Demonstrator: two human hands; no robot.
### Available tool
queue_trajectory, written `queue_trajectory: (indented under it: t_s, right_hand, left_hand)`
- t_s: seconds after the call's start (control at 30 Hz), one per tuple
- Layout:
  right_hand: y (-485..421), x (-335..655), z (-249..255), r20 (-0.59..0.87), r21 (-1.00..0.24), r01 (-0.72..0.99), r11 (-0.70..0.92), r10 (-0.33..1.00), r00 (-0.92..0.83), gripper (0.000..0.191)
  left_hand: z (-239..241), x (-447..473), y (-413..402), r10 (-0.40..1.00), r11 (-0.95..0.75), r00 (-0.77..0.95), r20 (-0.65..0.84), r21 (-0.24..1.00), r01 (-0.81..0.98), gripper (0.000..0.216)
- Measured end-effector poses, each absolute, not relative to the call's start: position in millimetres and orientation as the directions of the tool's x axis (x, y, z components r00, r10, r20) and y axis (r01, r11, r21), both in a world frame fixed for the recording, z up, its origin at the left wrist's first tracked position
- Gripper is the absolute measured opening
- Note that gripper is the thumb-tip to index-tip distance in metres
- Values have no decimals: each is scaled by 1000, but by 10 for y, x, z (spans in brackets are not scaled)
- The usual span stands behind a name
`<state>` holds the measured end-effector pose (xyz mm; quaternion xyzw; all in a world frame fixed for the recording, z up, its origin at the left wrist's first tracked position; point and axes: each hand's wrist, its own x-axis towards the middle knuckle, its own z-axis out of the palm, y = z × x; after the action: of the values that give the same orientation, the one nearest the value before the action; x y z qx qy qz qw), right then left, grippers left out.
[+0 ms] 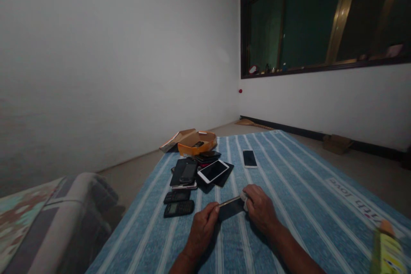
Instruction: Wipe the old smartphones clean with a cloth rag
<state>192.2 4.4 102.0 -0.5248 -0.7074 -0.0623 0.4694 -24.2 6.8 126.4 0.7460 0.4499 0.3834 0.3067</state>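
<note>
I hold a dark smartphone [230, 208] tilted on its edge over a blue striped mat [289, 188]. My left hand [203, 227] grips the phone's near left end, fingers curled around it. My right hand [260, 207] is closed at the phone's right end, pressing a small pale cloth [244, 197] against it. Just beyond lies a pile of phones: a white-framed phone [212, 171], a dark phone on a black case [185, 172], and two small keypad phones [178, 202]. A single white phone [249, 158] lies apart, farther right.
An orange cardboard box [196, 142] with an open lid sits at the mat's far end near the wall. A yellow bottle [387, 248] stands at the lower right. A folded bundle of bedding [64, 218] lies at the left. A dark window fills the upper right.
</note>
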Motion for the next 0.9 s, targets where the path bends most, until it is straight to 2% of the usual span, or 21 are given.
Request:
queue_trajectory:
  t_s: [0.3, 0.9]
  right_hand:
    - [78, 1925, 989, 728, -411, 794, 448, 685, -10, 29]
    - [92, 1913, 1017, 730, -397, 817, 418, 683, 5, 28]
  left_hand:
    - [1214, -228, 100, 930, -330, 278, 241, 879, 344, 44]
    - [1201, -273, 168, 931, -300, 307, 197, 892, 338, 48]
